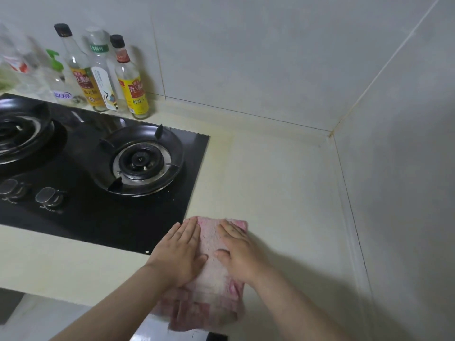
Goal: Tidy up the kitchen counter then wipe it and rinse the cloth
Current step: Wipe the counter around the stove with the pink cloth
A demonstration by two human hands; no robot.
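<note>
Head | left hand (181, 252), right hand (237, 252) flat, fingers straight, pressing cloth (211, 242) side by side | long axis toward back wall (246, 57) | bare counter (283, 180) ahead-right, nearer right hand

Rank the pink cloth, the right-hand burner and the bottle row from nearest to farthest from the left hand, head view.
1. Pink cloth: directly under the left hand, which presses on it.
2. Right-hand burner: ahead and left, on the stove.
3. Bottle row: farthest, behind the burner.
</note>
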